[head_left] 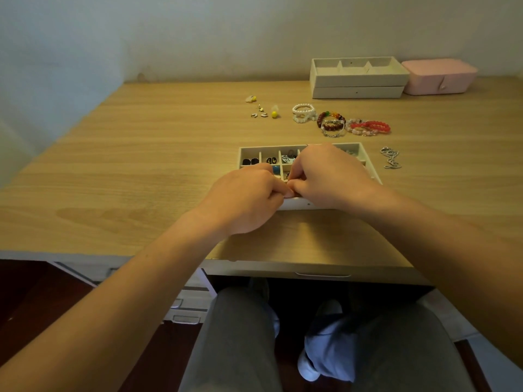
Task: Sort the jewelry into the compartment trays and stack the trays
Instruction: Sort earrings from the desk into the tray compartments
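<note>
Near tray [368, 168]: we see a white compartment tray lying flat near the front of the wooden table [141, 165], partly under both hands.
Its back row: dark pieces [250, 161] in the left cell, a dark round piece [271, 159] in the next, and a black-and-white piece [288, 158] in the third.
Its front row: a blue item [275, 168] shows just past the left knuckles; the hands hide the other cells from us.
Left hand [246, 202]: over the tray's near left part, fingers curled in tight.
Right hand [328, 176]: over the tray's middle, fingers curled, tips meeting the left hand's. We cannot tell what, if anything, they pinch.
Stacked trays [358, 77]: two white trays, one on the other, at the back right by the wall; the top one is open, with dividers.
Pink box [438, 76]: closed, just right of the stack.
Loose on the table: small earrings [263, 111] and a yellow bead [274, 114]; a pearl bracelet [304, 113], a brown bead bracelet [331, 123] and a red bracelet [370, 127] between the trays; a silver chain [390, 158] right of the near tray.
</note>
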The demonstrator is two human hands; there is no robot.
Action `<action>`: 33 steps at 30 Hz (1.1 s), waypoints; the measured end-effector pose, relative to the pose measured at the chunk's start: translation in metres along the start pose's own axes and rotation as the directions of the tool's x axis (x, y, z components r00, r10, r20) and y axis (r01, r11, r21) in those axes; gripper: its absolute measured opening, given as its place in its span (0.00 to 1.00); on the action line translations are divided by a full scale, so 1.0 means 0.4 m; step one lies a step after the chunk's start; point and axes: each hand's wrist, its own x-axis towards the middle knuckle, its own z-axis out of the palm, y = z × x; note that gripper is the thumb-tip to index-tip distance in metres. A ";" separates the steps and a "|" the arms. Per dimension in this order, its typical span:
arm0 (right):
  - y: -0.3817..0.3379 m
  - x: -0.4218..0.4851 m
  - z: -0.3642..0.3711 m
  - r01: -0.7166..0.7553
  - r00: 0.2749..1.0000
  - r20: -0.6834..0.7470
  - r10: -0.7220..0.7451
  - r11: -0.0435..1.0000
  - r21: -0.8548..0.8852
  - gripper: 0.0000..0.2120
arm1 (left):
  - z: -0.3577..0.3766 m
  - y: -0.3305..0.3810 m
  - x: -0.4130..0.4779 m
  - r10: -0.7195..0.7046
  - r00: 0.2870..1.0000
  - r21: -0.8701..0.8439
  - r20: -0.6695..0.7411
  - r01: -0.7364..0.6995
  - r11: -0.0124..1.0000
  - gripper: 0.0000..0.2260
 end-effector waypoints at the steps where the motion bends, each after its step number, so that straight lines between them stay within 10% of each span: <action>1: -0.003 -0.003 0.002 -0.004 1.000 -0.015 0.004 1.000 -0.005 0.07 | -0.001 -0.001 0.001 -0.002 1.000 0.003 0.006 0.002 1.000 0.17; 15: 0.054 0.005 -0.012 -0.068 0.996 -0.043 0.084 0.953 0.294 0.09 | 0.001 -0.028 0.017 -0.053 0.994 -0.289 -0.096 0.023 0.957 0.12; 33: 0.054 0.014 -0.022 -0.094 0.994 0.085 0.072 0.951 0.293 0.05 | 0.003 -0.004 0.031 -0.089 0.995 -0.242 -0.041 0.077 0.967 0.10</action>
